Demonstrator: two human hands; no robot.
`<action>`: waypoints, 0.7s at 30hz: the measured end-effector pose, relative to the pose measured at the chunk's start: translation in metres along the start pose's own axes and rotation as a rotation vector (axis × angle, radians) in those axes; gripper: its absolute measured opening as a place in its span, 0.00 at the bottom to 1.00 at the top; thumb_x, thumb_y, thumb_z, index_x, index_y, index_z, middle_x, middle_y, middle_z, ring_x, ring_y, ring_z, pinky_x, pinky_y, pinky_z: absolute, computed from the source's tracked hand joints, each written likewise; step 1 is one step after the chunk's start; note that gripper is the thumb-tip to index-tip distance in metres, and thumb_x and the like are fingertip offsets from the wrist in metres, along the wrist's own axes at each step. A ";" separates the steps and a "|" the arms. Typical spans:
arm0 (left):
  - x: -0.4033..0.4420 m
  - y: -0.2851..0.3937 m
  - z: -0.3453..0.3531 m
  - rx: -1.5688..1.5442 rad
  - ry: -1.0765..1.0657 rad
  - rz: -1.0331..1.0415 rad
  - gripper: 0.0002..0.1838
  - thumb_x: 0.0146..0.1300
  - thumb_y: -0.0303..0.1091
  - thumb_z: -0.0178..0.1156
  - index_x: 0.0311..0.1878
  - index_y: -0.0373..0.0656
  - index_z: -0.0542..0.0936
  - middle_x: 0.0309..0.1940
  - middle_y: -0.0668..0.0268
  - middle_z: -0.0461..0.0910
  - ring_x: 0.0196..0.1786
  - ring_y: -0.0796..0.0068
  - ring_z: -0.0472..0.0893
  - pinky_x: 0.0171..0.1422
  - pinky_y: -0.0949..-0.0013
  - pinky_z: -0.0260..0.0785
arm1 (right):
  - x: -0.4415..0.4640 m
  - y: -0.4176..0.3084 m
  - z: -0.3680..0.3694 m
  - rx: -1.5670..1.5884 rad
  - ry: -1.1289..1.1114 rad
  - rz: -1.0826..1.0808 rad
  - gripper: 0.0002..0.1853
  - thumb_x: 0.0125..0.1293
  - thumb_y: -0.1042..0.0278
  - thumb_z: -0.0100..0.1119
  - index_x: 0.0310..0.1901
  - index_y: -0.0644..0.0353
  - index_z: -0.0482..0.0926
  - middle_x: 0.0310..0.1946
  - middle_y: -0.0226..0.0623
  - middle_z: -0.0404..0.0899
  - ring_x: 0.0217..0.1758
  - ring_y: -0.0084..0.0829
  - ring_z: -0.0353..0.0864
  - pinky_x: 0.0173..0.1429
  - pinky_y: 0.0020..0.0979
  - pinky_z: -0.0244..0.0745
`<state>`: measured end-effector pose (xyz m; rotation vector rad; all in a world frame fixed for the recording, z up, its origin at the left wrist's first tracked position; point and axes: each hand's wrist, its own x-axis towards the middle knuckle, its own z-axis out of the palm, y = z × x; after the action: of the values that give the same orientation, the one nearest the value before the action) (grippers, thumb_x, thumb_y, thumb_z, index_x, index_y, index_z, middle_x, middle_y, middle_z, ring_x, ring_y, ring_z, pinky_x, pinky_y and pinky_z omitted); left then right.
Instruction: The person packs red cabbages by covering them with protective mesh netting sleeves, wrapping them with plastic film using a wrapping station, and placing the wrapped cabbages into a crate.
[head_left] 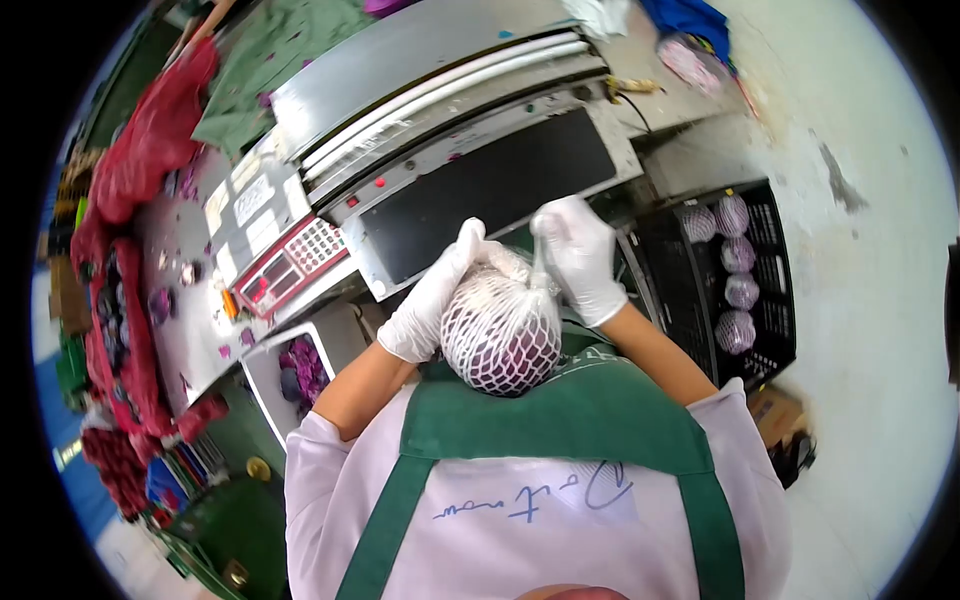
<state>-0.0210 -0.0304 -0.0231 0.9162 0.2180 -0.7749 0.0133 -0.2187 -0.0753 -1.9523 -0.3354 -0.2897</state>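
A round red cabbage [502, 345] in a white foam net sits between my hands, close to the green apron. My gloved left hand [435, 305] wraps round its upper left side, with the thumb near the top. At the upper right of the cabbage, the fingers of my gloved right hand [580, 255] are closed on the gathered end of the foam net [541, 280]. The part of the net inside that fist is hidden. Just beyond both hands lies the black plate [490, 190] of a wrapping machine.
A scale [290, 262] with a red keypad stands left of the machine. Below it, a white bin [268, 385] holds purple leaves. To the right, a black crate [773, 290] contains several netted cabbages. Red cloth [150, 150] lies along the far left.
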 end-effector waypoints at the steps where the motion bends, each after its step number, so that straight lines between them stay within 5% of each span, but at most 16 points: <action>1: 0.001 -0.002 0.002 0.246 -0.006 0.155 0.31 0.73 0.59 0.43 0.38 0.36 0.79 0.37 0.58 0.80 0.45 0.68 0.78 0.57 0.69 0.69 | -0.009 -0.004 -0.002 0.236 -0.120 0.196 0.04 0.65 0.68 0.59 0.34 0.57 0.79 0.30 0.34 0.78 0.29 0.30 0.79 0.33 0.29 0.74; 4: 0.004 -0.012 0.012 0.838 0.039 0.650 0.29 0.75 0.54 0.40 0.42 0.35 0.79 0.44 0.57 0.79 0.53 0.67 0.75 0.65 0.66 0.62 | -0.023 0.010 0.011 0.863 -0.390 0.596 0.07 0.70 0.70 0.53 0.39 0.60 0.80 0.36 0.28 0.79 0.40 0.19 0.77 0.46 0.24 0.74; 6: 0.021 -0.009 0.045 0.884 0.228 0.974 0.30 0.73 0.56 0.41 0.50 0.35 0.79 0.52 0.55 0.76 0.59 0.61 0.73 0.69 0.62 0.59 | -0.024 0.004 -0.004 1.294 -0.696 0.776 0.12 0.71 0.68 0.50 0.51 0.62 0.77 0.47 0.31 0.79 0.50 0.21 0.76 0.57 0.27 0.71; 8: 0.030 0.002 0.068 0.760 -0.091 0.495 0.37 0.68 0.63 0.47 0.53 0.31 0.78 0.61 0.47 0.72 0.66 0.58 0.69 0.73 0.58 0.55 | -0.039 0.020 -0.012 0.996 -0.737 0.309 0.17 0.67 0.71 0.53 0.57 0.62 0.75 0.52 0.33 0.80 0.55 0.28 0.75 0.63 0.30 0.67; 10: 0.047 -0.009 0.064 0.771 -0.358 0.261 0.39 0.67 0.64 0.47 0.51 0.28 0.78 0.57 0.48 0.76 0.61 0.61 0.74 0.71 0.61 0.60 | -0.052 0.037 -0.031 0.685 -0.446 -0.097 0.18 0.66 0.67 0.56 0.56 0.61 0.76 0.50 0.34 0.80 0.53 0.26 0.75 0.58 0.30 0.71; 12: 0.055 -0.016 0.098 0.674 -0.260 0.175 0.39 0.69 0.64 0.45 0.49 0.27 0.79 0.49 0.51 0.81 0.54 0.63 0.79 0.65 0.63 0.67 | -0.052 0.047 -0.061 0.835 -0.332 0.896 0.19 0.69 0.53 0.53 0.51 0.61 0.76 0.45 0.40 0.78 0.53 0.27 0.75 0.45 0.31 0.76; 13: 0.069 -0.030 0.103 0.544 -0.141 0.160 0.38 0.72 0.62 0.42 0.48 0.28 0.79 0.44 0.53 0.83 0.49 0.64 0.81 0.60 0.64 0.72 | -0.052 0.038 -0.095 0.932 -0.245 1.010 0.20 0.70 0.53 0.51 0.52 0.61 0.74 0.48 0.40 0.77 0.54 0.27 0.75 0.46 0.30 0.76; 14: 0.089 -0.045 0.086 0.247 -0.066 -0.105 0.36 0.75 0.60 0.35 0.57 0.33 0.75 0.50 0.54 0.80 0.53 0.61 0.79 0.64 0.60 0.69 | -0.054 0.023 -0.136 1.031 -0.160 1.119 0.20 0.72 0.53 0.50 0.54 0.62 0.73 0.51 0.40 0.75 0.55 0.27 0.75 0.48 0.29 0.76; 16: 0.123 -0.055 0.130 0.182 0.046 -0.202 0.37 0.74 0.62 0.36 0.60 0.33 0.73 0.52 0.56 0.80 0.56 0.63 0.79 0.67 0.61 0.67 | -0.072 0.036 -0.163 0.745 -0.142 0.661 0.28 0.72 0.46 0.47 0.61 0.63 0.69 0.58 0.41 0.73 0.58 0.30 0.74 0.61 0.33 0.73; 18: 0.165 -0.081 0.154 0.314 0.068 -0.129 0.35 0.73 0.60 0.42 0.65 0.38 0.70 0.63 0.54 0.70 0.66 0.63 0.69 0.73 0.62 0.57 | -0.098 0.056 -0.194 0.818 -0.080 0.715 0.30 0.72 0.44 0.47 0.65 0.61 0.67 0.60 0.42 0.73 0.60 0.32 0.74 0.64 0.37 0.71; 21: 0.214 -0.112 0.202 0.348 0.066 -0.161 0.28 0.72 0.53 0.50 0.66 0.42 0.71 0.63 0.56 0.70 0.67 0.64 0.68 0.74 0.59 0.54 | -0.146 0.114 -0.252 1.511 0.234 0.902 0.30 0.71 0.45 0.50 0.65 0.60 0.67 0.62 0.41 0.72 0.64 0.36 0.72 0.68 0.43 0.69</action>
<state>0.0265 -0.3374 -0.0739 1.2656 0.2202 -0.9499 -0.0930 -0.5081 -0.1261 -0.4178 0.4268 0.2951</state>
